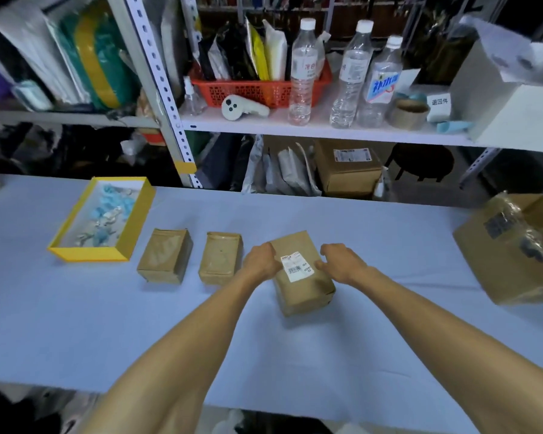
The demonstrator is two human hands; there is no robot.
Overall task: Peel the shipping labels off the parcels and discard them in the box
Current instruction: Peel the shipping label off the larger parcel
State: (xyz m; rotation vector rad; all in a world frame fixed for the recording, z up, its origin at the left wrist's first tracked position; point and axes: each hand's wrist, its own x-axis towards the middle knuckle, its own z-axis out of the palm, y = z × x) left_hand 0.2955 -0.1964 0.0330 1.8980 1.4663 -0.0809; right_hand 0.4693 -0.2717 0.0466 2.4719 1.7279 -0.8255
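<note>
Two label-free brown paper parcels (165,256) lie left, likely done. Third brown parcel (304,292) sits on blue table (295,355), white shipping label (295,267) up; left hand (262,260), right hand (342,261) curl round its sides, steadying for peel. Yellow-rimmed box (88,254) waits far left

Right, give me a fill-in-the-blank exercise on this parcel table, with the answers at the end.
1. The box of scraps at the left has ____ walls.
2. The left hand and the right hand both touch the parcel that carries a ____ label.
3. The label is stuck on the parcel's ____ face.

Missing words: yellow; white; top
</note>
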